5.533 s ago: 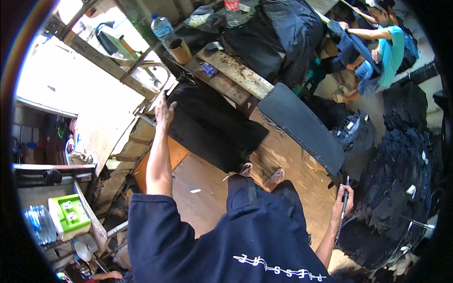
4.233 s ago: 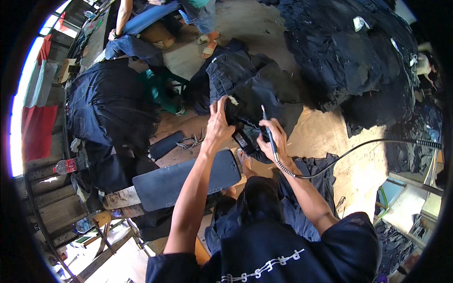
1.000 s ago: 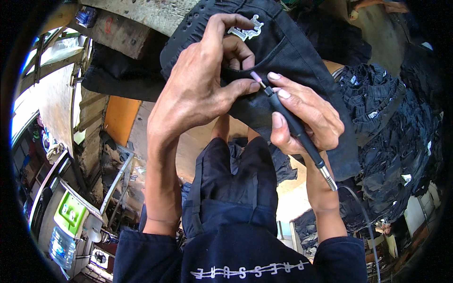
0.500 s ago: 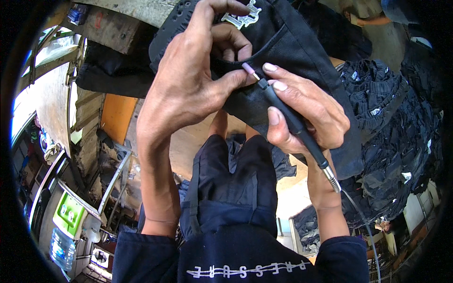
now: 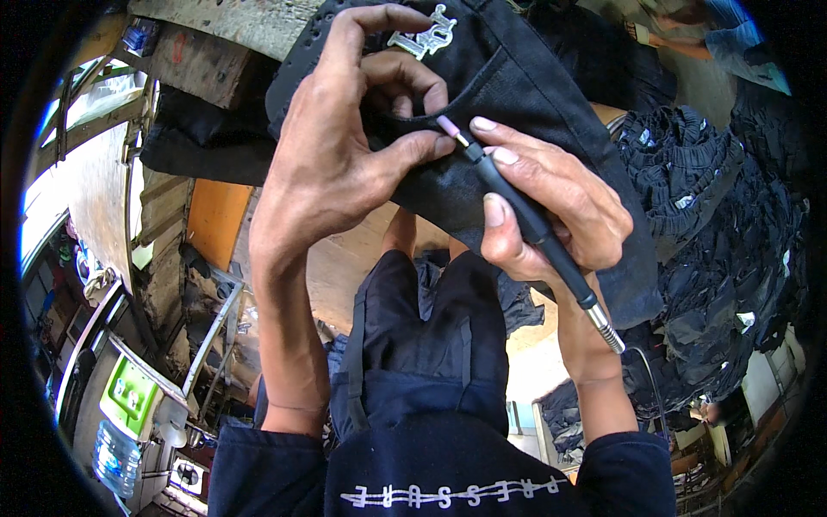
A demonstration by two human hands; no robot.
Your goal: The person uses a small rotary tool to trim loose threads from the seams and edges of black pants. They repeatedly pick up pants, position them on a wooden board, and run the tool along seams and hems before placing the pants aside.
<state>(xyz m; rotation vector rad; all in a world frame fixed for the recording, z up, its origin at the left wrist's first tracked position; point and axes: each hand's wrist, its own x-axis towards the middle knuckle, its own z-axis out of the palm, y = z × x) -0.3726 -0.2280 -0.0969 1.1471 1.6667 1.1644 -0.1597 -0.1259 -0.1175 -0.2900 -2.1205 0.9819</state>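
Black trousers [image 5: 551, 142] hang over a dark, holed support in front of me, with a curved pocket opening and a white emblem patch. My left hand [image 5: 332, 151] is closed on the pocket edge, its bent fingers inside the opening and its thumb on the outer cloth. A black pen-shaped rotary grinder [image 5: 525, 211] is gripped in my right hand [image 5: 560, 198], thumb on one side and fingers on the other. Its pink grinding tip [image 5: 448, 126] lies at the pocket edge, between my left thumb and fingertips. Whether the tip touches the cloth I cannot tell.
A large heap of black garments [image 5: 724, 250] lies on the right. Another person's arm [image 5: 680, 43] shows at the upper right. Wooden beams [image 5: 202, 65] stand at upper left. A green tray [image 5: 129, 395] and a clear water bottle [image 5: 116, 457] are at lower left. The grinder's cable [image 5: 650, 379] trails down.
Both hands, the grinder and the trousers have shifted slightly left. The grinder's cable has swung into a tighter bend. More of the other person shows at the upper right.
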